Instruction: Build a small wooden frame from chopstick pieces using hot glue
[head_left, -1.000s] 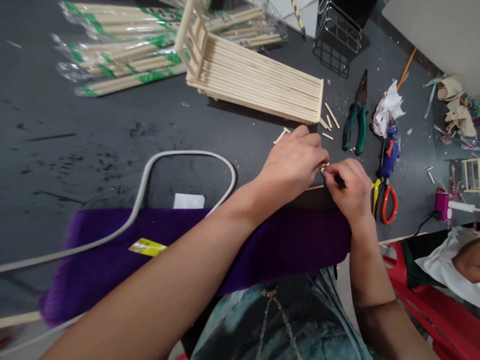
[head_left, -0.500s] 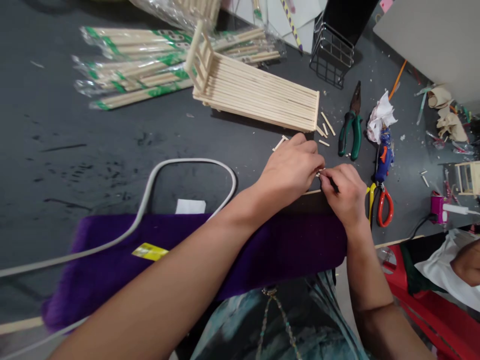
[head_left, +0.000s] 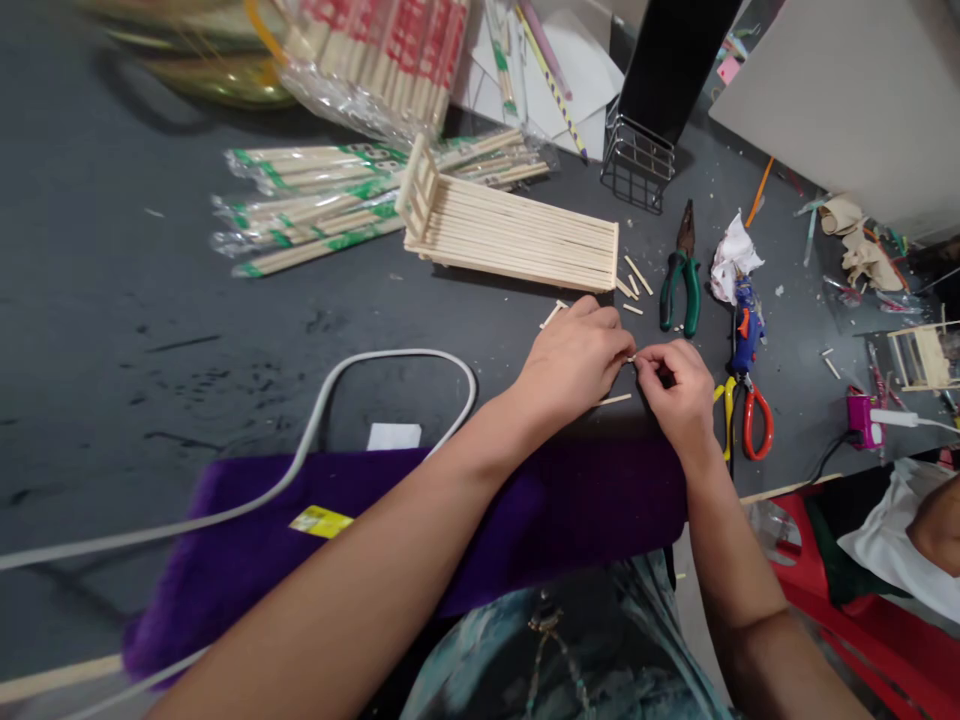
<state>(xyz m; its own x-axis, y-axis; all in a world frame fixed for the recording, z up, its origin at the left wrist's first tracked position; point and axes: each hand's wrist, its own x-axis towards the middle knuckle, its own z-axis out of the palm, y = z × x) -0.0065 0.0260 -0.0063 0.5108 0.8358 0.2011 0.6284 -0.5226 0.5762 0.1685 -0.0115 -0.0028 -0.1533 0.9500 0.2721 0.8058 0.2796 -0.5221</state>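
My left hand (head_left: 577, 355) and my right hand (head_left: 681, 388) meet above the grey table, their fingertips pinched close together. Between them shows the tip of a small pale wooden stick piece (head_left: 631, 360), mostly hidden by the fingers. Under the left hand a longer thin stick (head_left: 613, 400) pokes out, and a little joined stick piece (head_left: 553, 314) lies by its knuckles. Just beyond sits a miniature bed-like frame (head_left: 517, 235) of wooden sticks, with a slatted upright at its left end. Short cut sticks (head_left: 634, 285) are scattered by its right end.
Right of my hands lie green-handled pliers (head_left: 681, 285), a blue glue gun (head_left: 746, 330) and red-handled cutters (head_left: 757, 425). Wrapped chopsticks (head_left: 322, 205) are at the back left. A white cable (head_left: 330, 385) loops over purple cloth (head_left: 255, 490). A person in white (head_left: 892, 525) sits at right.
The view has shifted, so the table things appear lower and more of the back shows. My hands stay pinched together, with the fingertips slightly closer around the small piece.
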